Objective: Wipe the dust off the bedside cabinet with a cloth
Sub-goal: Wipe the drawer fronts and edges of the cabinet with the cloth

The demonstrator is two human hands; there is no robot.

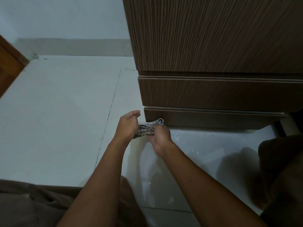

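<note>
The bedside cabinet (pixel 213 46) is dark brown wood grain with two drawer fronts, filling the upper right. A checked grey-and-white cloth (pixel 146 129) is bunched between my two hands, just in front of the lower drawer's left corner. My left hand (pixel 127 124) cups the cloth's left end with its fingers curled. My right hand (pixel 159 135) grips the right end from above. One cloth corner sticks up against the lower drawer front (pixel 213 117).
Pale tiled floor (pixel 57 120) spreads to the left, with a grout line running down it. A wooden door edge (pixel 8 66) is at the far left, a white wall and skirting behind. My legs in dark fabric (pixel 24 205) lie along the bottom and right.
</note>
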